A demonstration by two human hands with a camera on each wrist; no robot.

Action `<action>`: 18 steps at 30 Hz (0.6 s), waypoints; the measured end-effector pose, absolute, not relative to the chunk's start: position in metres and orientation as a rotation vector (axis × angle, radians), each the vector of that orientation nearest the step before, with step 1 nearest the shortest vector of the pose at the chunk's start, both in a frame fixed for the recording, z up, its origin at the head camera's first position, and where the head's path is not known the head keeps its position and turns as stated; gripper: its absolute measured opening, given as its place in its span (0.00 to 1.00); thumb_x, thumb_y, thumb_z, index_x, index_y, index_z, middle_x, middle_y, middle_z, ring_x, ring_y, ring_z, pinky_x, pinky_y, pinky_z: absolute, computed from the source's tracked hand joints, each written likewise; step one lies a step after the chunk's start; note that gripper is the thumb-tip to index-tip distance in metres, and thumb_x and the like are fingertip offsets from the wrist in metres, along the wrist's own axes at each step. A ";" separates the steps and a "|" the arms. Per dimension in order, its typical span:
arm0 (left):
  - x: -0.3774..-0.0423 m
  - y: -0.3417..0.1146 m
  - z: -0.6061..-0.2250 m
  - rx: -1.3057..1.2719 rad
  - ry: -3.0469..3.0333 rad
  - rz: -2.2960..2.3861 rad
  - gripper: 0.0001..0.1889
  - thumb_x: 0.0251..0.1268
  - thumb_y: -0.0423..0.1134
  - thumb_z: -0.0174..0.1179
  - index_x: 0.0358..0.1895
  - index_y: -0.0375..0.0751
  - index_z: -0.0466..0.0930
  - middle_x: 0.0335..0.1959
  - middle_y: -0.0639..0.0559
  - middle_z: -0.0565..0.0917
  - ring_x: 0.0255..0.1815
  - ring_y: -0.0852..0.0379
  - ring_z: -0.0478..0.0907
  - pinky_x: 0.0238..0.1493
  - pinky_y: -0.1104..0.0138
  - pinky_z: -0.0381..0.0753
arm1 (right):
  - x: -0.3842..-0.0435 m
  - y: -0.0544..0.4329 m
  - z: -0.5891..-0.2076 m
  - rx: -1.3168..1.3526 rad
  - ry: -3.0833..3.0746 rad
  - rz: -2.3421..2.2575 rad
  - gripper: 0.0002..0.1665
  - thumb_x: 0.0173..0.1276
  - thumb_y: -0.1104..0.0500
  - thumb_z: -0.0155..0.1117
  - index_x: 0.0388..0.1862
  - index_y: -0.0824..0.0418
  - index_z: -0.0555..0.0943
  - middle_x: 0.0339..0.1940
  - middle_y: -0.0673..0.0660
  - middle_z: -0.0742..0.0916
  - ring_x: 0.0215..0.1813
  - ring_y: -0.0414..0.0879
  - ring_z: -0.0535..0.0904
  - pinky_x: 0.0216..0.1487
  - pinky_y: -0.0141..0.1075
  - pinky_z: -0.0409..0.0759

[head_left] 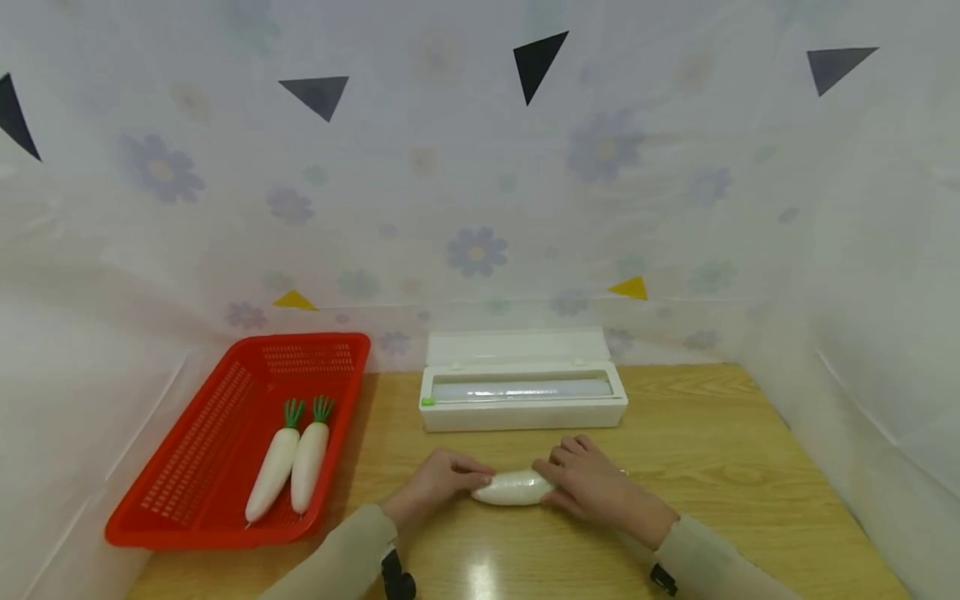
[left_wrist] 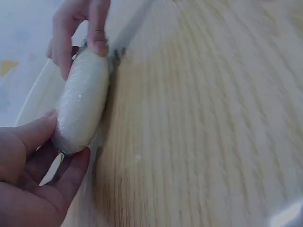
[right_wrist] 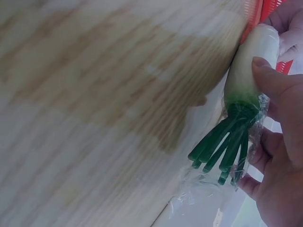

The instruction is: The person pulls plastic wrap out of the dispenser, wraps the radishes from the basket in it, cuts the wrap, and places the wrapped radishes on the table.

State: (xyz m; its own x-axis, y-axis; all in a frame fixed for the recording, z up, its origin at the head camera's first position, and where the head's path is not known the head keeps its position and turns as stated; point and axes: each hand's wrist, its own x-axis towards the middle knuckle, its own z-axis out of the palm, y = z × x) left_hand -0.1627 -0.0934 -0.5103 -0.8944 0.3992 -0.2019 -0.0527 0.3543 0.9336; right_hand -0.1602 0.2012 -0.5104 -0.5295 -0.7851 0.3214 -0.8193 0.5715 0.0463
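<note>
so a white radish wrapped in clear plastic is sitting sideways between both hands at the near middle of the table. can't tell if it's resting on the wood or hovering just above. the left hand is pinching the tip end, thumb on one side and fingers on the other, and the right hand is gripping the leafy end.

just beyond them a white box is standing with its lid up, showing a roll of plastic wrap. off to the left a red basket is holding two more radishes, one leaning close beside the other, green tops pointing away. a white flowery curtain is hanging behind everything.

from the head camera the right hand is blocking the leafy end, but the right wrist camera is showing the green leaves with loose plastic bunching around and past them. the left wrist camera is showing the tip sitting between thumb and fingers, though a pale sliver there is hard to make out. both sleeves are running out of frame at the bottom of the head view.
</note>
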 end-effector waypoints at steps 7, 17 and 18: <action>-0.157 -0.089 -0.516 0.637 2.458 1.351 0.15 0.70 0.44 0.69 0.53 0.39 0.90 0.53 0.46 0.89 0.58 0.51 0.85 0.58 0.59 0.83 | -0.159 0.201 -0.506 1.301 -2.564 0.170 0.25 0.74 0.40 0.65 0.59 0.55 0.84 0.41 0.48 0.86 0.46 0.45 0.75 0.51 0.45 0.73; -0.142 -0.086 -0.519 0.998 2.707 1.058 0.22 0.72 0.40 0.66 0.65 0.34 0.80 0.64 0.38 0.82 0.65 0.42 0.80 0.66 0.53 0.78 | -0.157 0.201 -0.506 1.270 -2.596 0.098 0.27 0.75 0.40 0.64 0.61 0.57 0.84 0.43 0.50 0.88 0.50 0.48 0.77 0.57 0.50 0.75; -0.141 -0.086 -0.520 1.024 2.722 1.031 0.22 0.73 0.40 0.64 0.66 0.34 0.79 0.65 0.36 0.81 0.66 0.41 0.80 0.66 0.52 0.78 | -0.157 0.201 -0.505 1.267 -2.601 0.091 0.28 0.75 0.40 0.65 0.62 0.57 0.84 0.44 0.51 0.89 0.51 0.49 0.77 0.58 0.51 0.75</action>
State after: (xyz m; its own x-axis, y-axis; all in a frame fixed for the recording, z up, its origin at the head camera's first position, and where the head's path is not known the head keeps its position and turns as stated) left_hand -0.1407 -0.0862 -0.5196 -0.7782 0.6039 0.1723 0.5665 0.5566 0.6078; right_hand -0.1572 0.2015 -0.5048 -0.5923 -0.7669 0.2469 -0.7824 0.6207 0.0511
